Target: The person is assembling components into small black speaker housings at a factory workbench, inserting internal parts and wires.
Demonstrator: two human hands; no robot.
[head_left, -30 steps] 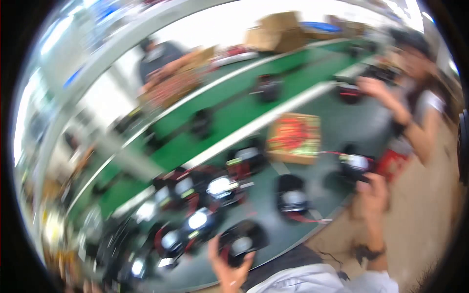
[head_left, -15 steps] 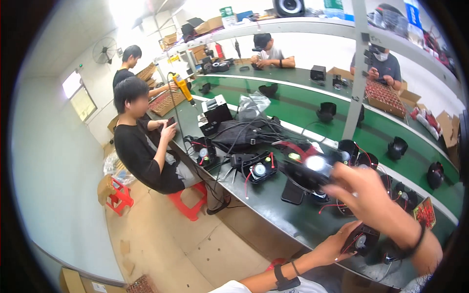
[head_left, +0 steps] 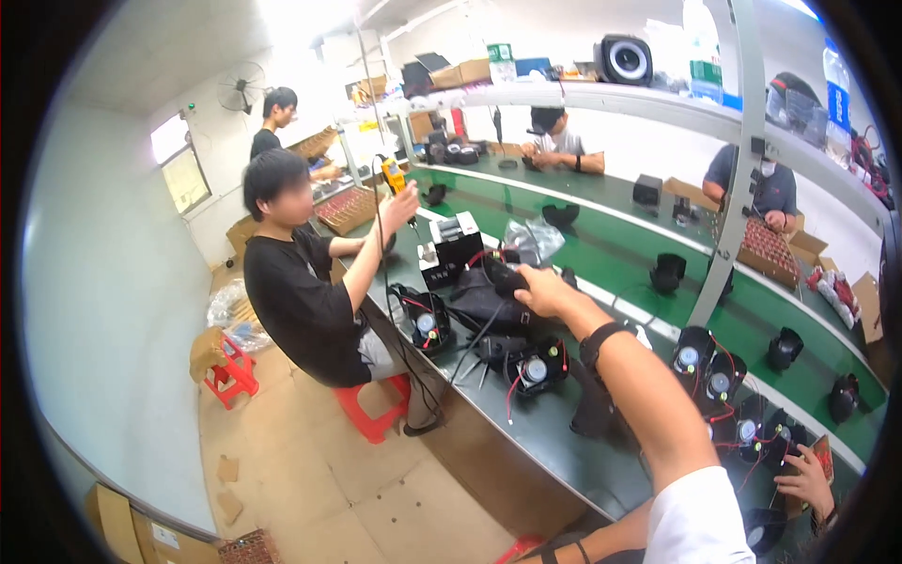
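My right hand (head_left: pixel 543 289) reaches out over the steel bench (head_left: pixel 564 442) and grips a black fan unit (head_left: pixel 503 273), holding it above a heap of black parts (head_left: pixel 479 308). A dark band sits on that wrist. More black fans with red wires lie close by, one (head_left: pixel 536 368) below the hand and one (head_left: pixel 425 324) to its left. My left hand (head_left: pixel 808 481) shows at the lower right rim beside further fans (head_left: pixel 742 432); what it holds is unclear.
A person in a black shirt (head_left: pixel 301 282) sits on a red stool (head_left: pixel 376 414) at the bench's left end, one hand raised. A green conveyor (head_left: pixel 620 254) runs behind the bench, with other workers beyond. A metal post (head_left: pixel 723 216) rises at the right. A small red stool (head_left: pixel 230 371) stands on the floor.
The view has swung left along the bench. My right hand has stretched farther out with the black fan unit, and my left hand has slid to the lower right rim.
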